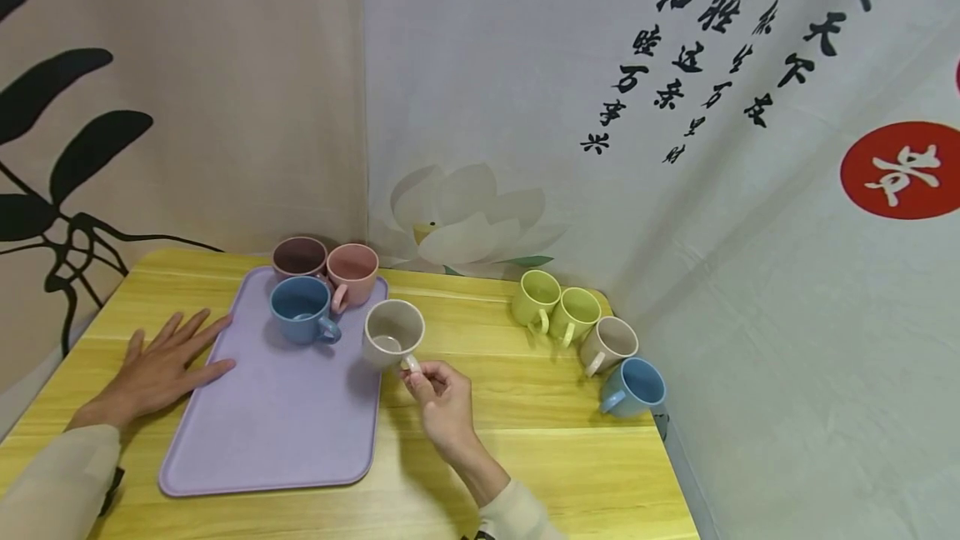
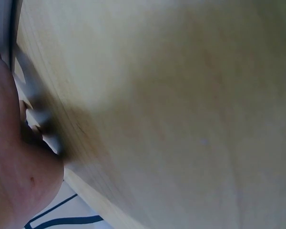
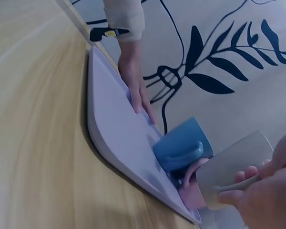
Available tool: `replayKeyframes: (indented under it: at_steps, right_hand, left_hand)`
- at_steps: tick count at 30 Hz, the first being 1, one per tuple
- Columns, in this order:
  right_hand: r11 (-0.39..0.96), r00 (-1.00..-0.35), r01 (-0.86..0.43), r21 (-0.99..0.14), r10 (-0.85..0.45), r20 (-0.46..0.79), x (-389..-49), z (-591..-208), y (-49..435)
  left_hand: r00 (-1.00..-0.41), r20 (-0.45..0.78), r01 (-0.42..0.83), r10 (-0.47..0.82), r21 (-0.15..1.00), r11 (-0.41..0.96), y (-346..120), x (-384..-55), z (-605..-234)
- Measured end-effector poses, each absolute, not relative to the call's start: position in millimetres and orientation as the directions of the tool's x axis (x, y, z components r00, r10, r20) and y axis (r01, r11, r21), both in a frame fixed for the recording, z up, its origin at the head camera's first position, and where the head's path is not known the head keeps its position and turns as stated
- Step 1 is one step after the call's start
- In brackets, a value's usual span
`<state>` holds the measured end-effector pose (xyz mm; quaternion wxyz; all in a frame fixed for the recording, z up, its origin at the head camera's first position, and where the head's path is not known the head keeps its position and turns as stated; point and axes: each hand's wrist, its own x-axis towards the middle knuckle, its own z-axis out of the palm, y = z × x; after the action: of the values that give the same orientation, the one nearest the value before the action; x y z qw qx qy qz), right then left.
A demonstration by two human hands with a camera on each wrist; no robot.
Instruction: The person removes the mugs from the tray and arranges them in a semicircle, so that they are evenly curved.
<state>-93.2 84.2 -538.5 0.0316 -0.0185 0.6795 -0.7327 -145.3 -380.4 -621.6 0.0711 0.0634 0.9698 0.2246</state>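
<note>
My right hand (image 1: 447, 408) pinches the handle of a greyish-white mug (image 1: 393, 332), which is upright over the right edge of the lilac tray (image 1: 285, 432). In the right wrist view, that same mug (image 3: 233, 164) overlaps the pink one behind it. With fingers spread, my left hand (image 1: 163, 365) lies across the tray's left rim, its palm side down by the table. Toward the tray's back stand a blue mug (image 1: 300, 311), a pink mug (image 1: 352, 272) and a dark mauve mug (image 1: 298, 257), the last partly hidden by the blue one.
Along the table's right side stand two green mugs (image 1: 536, 300), a beige mug (image 1: 609, 345) and another blue mug (image 1: 633, 387) near the edge. The wooden table (image 1: 555, 473) meets a printed cloth backdrop (image 1: 480, 65) at the back and right.
</note>
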Motion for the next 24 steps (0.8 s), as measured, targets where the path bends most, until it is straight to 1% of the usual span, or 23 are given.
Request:
replayKeyframes:
  at_steps: [8, 12, 17, 24]
  right_hand:
    - [-0.102, -1.0, 0.001, -0.995, -0.017, 0.001, -104.1, -539.9, 106.7]
    - [-0.14, -1.0, -0.013, -0.99, 0.03, 0.009, -110.0, -541.3, 115.9]
    - [-0.155, -0.997, -0.015, -0.988, 0.079, 0.002, -118.7, -542.3, 126.3]
    - [-0.099, -0.992, -0.031, -0.995, 0.123, 0.019, -129.8, -545.0, 141.4]
  left_hand:
    - [-0.983, -0.105, 0.089, 0.15, 0.442, 0.893, -379.8, -145.6, -622.2]
    - [-0.984, -0.102, 0.089, 0.147, 0.438, 0.895, -378.8, -145.0, -620.5]
    - [-0.984, -0.096, 0.095, 0.149, 0.428, 0.899, -376.4, -142.7, -615.4]
    - [-0.985, -0.094, 0.093, 0.145, 0.423, 0.901, -374.0, -140.7, -613.3]
